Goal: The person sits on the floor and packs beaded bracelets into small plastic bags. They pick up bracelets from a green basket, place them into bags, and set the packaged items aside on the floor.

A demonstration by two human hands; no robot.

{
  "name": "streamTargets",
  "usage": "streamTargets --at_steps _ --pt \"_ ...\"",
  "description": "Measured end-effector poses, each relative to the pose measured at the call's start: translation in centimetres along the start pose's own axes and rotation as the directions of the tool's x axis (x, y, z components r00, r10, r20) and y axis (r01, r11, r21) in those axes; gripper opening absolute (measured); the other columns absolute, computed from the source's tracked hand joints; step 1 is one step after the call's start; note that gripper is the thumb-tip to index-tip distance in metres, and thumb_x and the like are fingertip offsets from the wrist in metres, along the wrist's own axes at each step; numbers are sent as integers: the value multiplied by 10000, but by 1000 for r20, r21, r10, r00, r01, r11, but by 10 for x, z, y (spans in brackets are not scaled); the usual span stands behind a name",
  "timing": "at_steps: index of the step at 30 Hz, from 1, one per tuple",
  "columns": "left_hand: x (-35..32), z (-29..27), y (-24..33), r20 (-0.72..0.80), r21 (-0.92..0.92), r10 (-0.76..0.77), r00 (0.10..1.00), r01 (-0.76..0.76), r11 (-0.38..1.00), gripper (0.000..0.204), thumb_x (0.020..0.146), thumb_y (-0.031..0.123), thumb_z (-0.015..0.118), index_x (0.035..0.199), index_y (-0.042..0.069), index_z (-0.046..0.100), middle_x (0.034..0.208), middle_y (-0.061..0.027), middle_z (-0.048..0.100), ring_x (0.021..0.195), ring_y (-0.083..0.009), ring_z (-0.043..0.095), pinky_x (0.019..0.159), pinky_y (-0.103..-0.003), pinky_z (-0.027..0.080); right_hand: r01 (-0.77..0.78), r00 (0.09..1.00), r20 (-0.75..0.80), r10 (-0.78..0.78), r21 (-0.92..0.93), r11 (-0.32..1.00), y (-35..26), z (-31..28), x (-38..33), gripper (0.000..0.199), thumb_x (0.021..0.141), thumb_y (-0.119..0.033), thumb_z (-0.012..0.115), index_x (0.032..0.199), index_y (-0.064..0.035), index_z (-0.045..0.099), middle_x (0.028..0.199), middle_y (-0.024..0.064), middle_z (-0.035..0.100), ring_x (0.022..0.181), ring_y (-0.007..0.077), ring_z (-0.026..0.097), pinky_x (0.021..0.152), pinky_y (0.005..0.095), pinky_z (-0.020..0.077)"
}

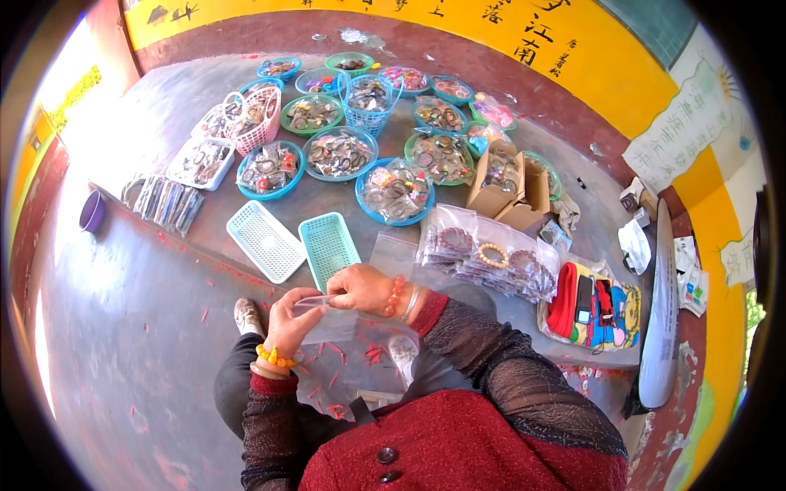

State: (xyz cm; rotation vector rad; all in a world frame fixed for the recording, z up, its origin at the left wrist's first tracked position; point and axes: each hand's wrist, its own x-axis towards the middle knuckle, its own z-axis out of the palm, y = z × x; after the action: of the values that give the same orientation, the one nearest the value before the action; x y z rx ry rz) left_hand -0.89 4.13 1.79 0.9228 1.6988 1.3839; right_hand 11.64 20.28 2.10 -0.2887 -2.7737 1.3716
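My left hand [288, 324], with a yellow bead bracelet at its wrist, pinches the rim of a see-through plastic bag [334, 327]. From the other side my right hand [365, 289], wearing an orange bead bracelet and a silver bangle, is closed on the same rim. The bag hangs below my fingers, above the floor. Whether anything lies inside it cannot be made out. Just beyond my hands are a white basket [266, 243] and a pale green basket [329, 248], both with perforated walls. Another see-through bag [393, 255] lies to the right of the green one.
Blue basins [395, 191] and green basins [311, 114] of bagged bracelets fill the platform. Bagged bead bracelets [494, 254] are heaped at right, beside open cardboard boxes [536, 192] and colourful fabric goods [594, 307]. A purple bowl [92, 211] stands far left. Red scraps [375, 353] litter the floor.
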Motion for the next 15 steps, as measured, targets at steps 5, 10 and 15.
streamTargets --at_steps 5,10,15 --pt "3 4 -12 -83 410 204 976 -153 899 233 711 155 692 893 13 661 868 -114 663 848 -240 625 776 -340 481 186 958 -106 -267 -478 858 13 21 7 211 767 -288 630 714 -84 622 715 84 609 745 257 604 706 395 442" --pt "5 7 -24 17 634 282 959 -228 739 192 687 45 585 869 35 646 874 -131 649 890 -323 597 807 -396 463 154 979 -15 -206 -609 778 4 30 12 234 777 -337 622 755 -109 665 755 66 644 787 248 625 755 403 446" --pt "9 3 -47 33 720 215 976 -173 672 306 678 -22 516 961 39 614 966 -149 632 958 -336 569 846 -407 445 120 971 -94 -221 -609 784 2 23 11 219 777 -323 629 784 -106 660 786 67 646 821 241 616 776 398 432"
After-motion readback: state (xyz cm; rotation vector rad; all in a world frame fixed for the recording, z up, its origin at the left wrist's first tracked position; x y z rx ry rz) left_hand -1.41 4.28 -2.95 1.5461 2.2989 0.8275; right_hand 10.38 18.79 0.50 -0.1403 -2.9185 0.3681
